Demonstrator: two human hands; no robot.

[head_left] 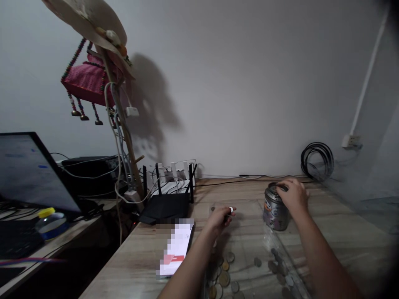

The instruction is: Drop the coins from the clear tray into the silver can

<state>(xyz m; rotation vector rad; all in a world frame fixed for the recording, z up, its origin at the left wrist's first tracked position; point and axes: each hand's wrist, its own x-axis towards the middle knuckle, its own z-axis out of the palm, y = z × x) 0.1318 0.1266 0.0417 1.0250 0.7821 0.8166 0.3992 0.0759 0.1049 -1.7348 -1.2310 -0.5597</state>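
Observation:
A grey cartoon-printed can (276, 214) stands upright on the table. My right hand (294, 195) is at its top, fingers bent together against the lid; whatever they pinch is hidden. To the left, my left hand (222, 218) hovers over a clear plastic tray (288, 259), closed, with a small bright round piece that looks like a coin (231, 209) at its fingertips. Loose coins (224, 278) of silver and brass colour lie spread in the tray below my hands, several on the left and more by its right wall.
A lit phone (176, 249) lies left of my left forearm. Behind it sit a black router (166, 205) and cables. A coil of black cable (317, 161) leans against the wall. Further left are a monitor (34, 170) and a yellow-capped bottle (51, 224).

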